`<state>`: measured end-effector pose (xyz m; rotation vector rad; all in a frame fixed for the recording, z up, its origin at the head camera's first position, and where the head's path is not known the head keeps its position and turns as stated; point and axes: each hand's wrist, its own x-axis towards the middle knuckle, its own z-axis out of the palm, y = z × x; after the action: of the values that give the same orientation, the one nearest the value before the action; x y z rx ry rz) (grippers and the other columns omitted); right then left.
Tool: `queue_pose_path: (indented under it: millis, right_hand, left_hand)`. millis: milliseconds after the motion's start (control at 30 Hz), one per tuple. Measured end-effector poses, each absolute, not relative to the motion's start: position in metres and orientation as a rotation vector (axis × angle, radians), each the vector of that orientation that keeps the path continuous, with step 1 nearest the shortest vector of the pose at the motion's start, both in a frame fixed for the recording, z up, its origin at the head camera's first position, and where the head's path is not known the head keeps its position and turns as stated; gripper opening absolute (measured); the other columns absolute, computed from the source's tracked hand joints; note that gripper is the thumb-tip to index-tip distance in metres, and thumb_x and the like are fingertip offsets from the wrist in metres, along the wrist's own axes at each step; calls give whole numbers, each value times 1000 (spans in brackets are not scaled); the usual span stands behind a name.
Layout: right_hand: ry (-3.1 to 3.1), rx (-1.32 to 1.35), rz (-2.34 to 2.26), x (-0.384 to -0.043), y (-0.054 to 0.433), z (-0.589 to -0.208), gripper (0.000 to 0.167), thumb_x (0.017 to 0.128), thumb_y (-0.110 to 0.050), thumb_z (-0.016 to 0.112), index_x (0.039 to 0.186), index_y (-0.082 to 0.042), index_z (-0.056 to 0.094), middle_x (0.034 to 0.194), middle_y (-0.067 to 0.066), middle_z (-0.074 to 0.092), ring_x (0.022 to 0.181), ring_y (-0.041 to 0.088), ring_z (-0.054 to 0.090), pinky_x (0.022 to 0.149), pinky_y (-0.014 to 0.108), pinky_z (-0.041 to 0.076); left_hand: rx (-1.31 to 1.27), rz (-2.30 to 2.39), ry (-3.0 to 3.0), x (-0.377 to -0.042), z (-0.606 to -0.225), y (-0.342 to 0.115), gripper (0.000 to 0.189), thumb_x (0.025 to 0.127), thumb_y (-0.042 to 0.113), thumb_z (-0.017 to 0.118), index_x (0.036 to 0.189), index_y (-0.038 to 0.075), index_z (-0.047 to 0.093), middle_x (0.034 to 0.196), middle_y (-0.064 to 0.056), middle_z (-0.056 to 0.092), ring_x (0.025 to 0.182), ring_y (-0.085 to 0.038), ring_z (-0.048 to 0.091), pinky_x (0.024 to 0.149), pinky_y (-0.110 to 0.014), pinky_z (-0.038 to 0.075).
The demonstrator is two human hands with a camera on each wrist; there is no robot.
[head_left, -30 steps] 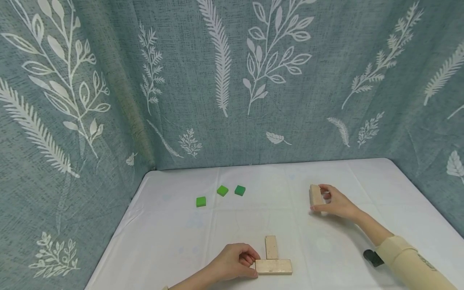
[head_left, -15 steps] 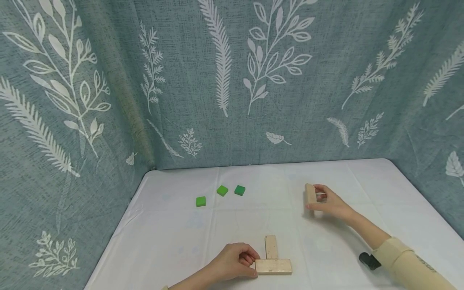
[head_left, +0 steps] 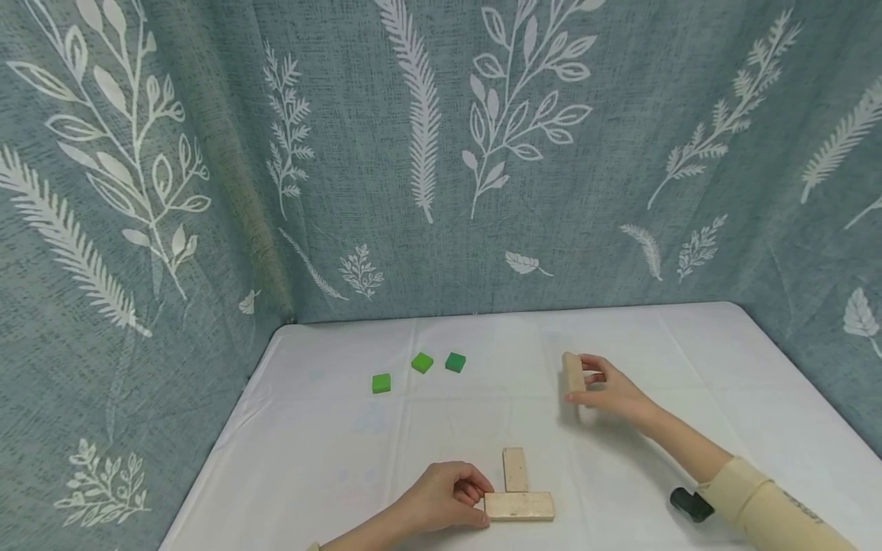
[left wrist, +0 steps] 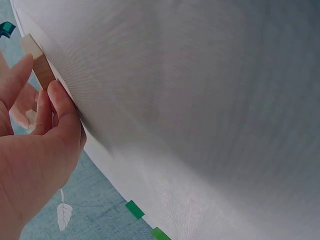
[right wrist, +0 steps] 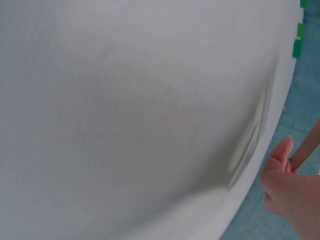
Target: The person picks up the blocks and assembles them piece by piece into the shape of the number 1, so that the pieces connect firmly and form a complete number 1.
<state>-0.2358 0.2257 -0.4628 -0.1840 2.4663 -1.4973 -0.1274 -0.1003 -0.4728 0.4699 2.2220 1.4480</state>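
- One bar (head_left: 520, 506), a pale wooden block, lies flat on our counter (head_left: 331, 436), nearest to us; its long axis runs left to right.
- One stem (head_left: 514, 469), also wooden, lies just beyond it, its long axis pointing away from us. Its near end seems to touch the bar's far edge around the middle, so we see a T.
- Our left grip (head_left: 444, 497) pinches the bar's left end, thumb at the near corner and fingers at the far one; we judge this steadies the bar against the stem.
- Our right grip (head_left: 613, 389) is clamped on a third block (head_left: 573, 373), beyond the stem and to its right. We span its length, probably because holding it by both ends leaves its left side free.
- That block points away from us, its far end veering slightly left. It looks lifted off the counter, though we cannot tell how level it is.
- Three green tiles (head_left: 423, 362) sit at the far left, perhaps to stay out of our way.
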Motion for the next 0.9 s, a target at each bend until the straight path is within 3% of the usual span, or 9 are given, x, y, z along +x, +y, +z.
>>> queue_pose_path:
  millis: [267,900]
  right_hand:
    - [2408,-169,-1569,-228,211,-460,89,83,-27,79,149,0,26,142,22,38,118,31,44,82,34,49]
    - [2307,-125,-1651,-216,175,-468,87,82,-29,79,148,0,30,139,20,43,113,27,50,82,34,49]
  left_hand:
    - [490,1446,2221,-128,-473,-101,27,70,0,84,92,7,70,78,4,58,69,-5,53,62,-14,45]
    - [504,1467,2211,-129,-476,-101,27,70,-1,84,90,7,69,76,4,57,69,-5,53,62,-14,45]
